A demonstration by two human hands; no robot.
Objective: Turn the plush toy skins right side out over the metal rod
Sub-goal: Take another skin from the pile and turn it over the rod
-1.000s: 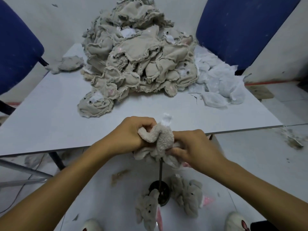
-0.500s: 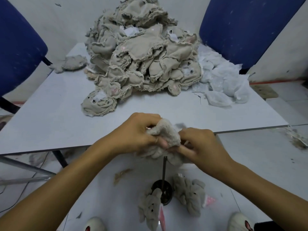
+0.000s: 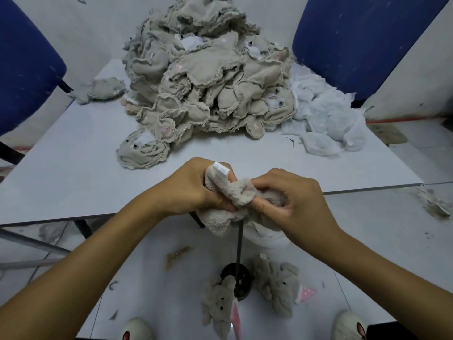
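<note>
A beige plush skin with a white label at its top is bunched over the top of the thin metal rod, fuzzy side showing. My left hand grips its left part. My right hand pinches its right part, with the thumb pressed into the fabric. The rod drops to a round black base on the floor. Two turned plush skins lie on the floor beside the base, one at its left and one at its right.
A tall pile of inside-out beige skins covers the back of the white table, with white fabric pieces to its right. Blue chairs stand at both far corners. My slippers are at the bottom edge.
Both hands have reworked the skin on the rod: the white label now sticks up by my left hand, and my right hand has pulled a fold out to the right.
</note>
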